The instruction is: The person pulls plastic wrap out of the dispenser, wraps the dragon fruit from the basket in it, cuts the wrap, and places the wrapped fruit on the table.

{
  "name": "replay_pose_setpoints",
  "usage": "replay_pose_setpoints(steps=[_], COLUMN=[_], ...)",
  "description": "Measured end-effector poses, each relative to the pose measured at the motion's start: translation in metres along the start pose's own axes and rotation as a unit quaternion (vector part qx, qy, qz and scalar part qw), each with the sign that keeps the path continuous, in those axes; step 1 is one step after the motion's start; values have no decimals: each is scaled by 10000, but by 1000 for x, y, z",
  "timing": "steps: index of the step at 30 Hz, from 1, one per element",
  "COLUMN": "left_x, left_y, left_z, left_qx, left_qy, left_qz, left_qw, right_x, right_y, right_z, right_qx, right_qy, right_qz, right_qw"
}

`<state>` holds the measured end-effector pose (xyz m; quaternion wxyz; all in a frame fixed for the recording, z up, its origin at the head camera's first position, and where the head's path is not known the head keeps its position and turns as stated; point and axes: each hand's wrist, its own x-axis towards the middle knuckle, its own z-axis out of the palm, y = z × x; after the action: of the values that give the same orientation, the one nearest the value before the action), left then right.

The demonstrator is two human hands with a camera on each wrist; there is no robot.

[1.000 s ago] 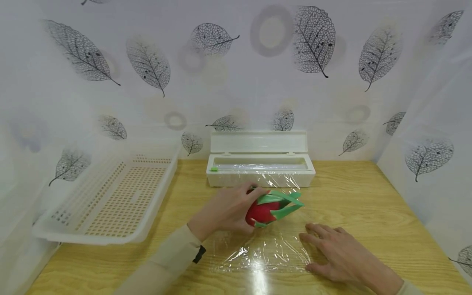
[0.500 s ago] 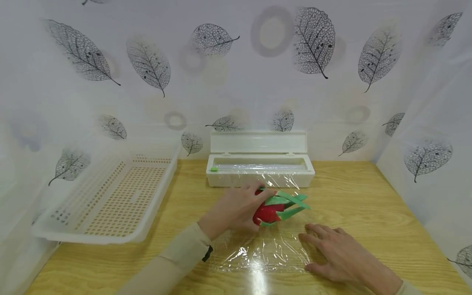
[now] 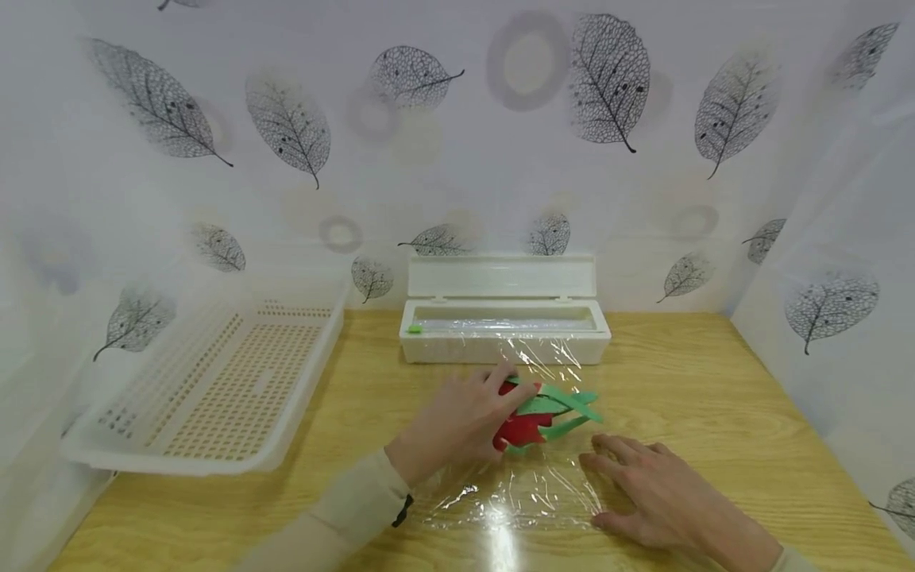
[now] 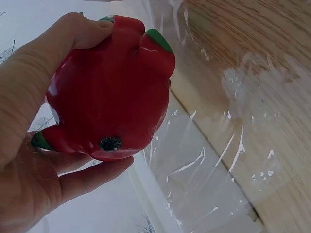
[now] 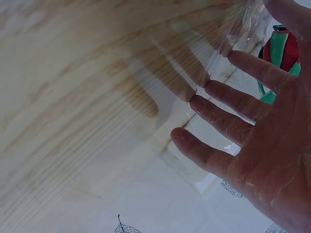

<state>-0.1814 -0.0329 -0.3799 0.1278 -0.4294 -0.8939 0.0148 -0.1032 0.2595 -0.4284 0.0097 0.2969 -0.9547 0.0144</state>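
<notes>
A red dragon fruit (image 3: 523, 429) with green leafy tips is gripped by my left hand (image 3: 457, 417), its leaves pointing right. In the left wrist view my thumb and fingers curl around the red dragon fruit (image 4: 112, 92). Clear plastic wrap (image 3: 522, 500) is drawn from the white dispenser box (image 3: 500, 349) over the table, and the fruit is over it. My right hand (image 3: 658, 492) lies at the wrap's right edge. In the right wrist view the fingers of my right hand (image 5: 252, 116) are extended, their tips at the table surface and the wrap's edge.
The dispenser's lid (image 3: 500, 276) stands raised at the back, and a small green slider (image 3: 415, 328) sits on its front rim. To the left is a white perforated basket (image 3: 268, 453). Leaf-patterned sheeting (image 3: 457, 159) surrounds the wooden table (image 3: 686, 373) at the back and sides.
My left hand has carried the dragon fruit slightly to the right, then lower toward the wrap. My right hand has stayed in place.
</notes>
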Motion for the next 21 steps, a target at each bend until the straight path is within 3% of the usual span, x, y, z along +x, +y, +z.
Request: replay_pose_setpoints(steps=[3, 14, 21], left_x=[-1, -3, -2], left_y=[2, 7, 7], left_z=[-1, 6, 12], left_qx=[-115, 408, 383], left_qy=[68, 189, 305], left_qz=[-11, 133, 55], left_qw=[9999, 9989, 9988], right_x=[1, 0, -1], right_y=[0, 0, 1], right_z=[0, 1, 2], right_qx=[-7, 50, 43], right_qy=[28, 19, 40], right_qz=[-9, 3, -46], right_qw=[10000, 10000, 10000])
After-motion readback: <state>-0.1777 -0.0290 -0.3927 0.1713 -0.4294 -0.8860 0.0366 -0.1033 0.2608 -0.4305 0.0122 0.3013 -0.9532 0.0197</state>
